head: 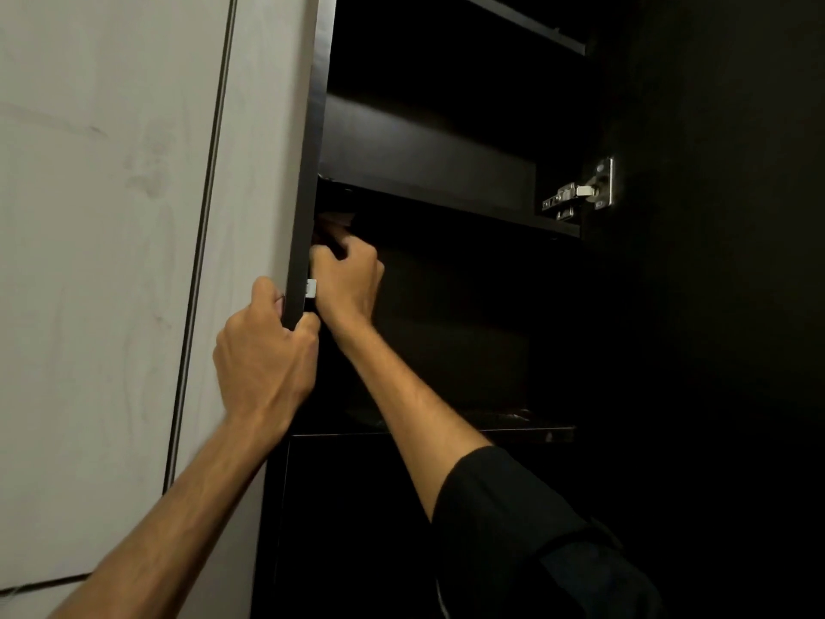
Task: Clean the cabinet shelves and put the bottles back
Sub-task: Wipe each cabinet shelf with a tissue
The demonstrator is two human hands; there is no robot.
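Cabinet shelves [446,203] dark, left hand [263,355] gripping door edge [308,172]

A pale wall panel [102,261] with a thin dark vertical seam [201,261] fills the left, while the right side sinks into deep shadow, where only a metal hinge [580,192] catches light.

The fingertips of the right hand [346,283] are hidden behind the edge of the cabinet door [308,180], so what they hold, a dark thing [332,230] under the shelf [446,203], cannot be told. The inside of the cabinet is too dark to see well. The fingers of the left hand [263,350] go around the door edge and are partly hidden. Both arms are cut off by the bottom edge.
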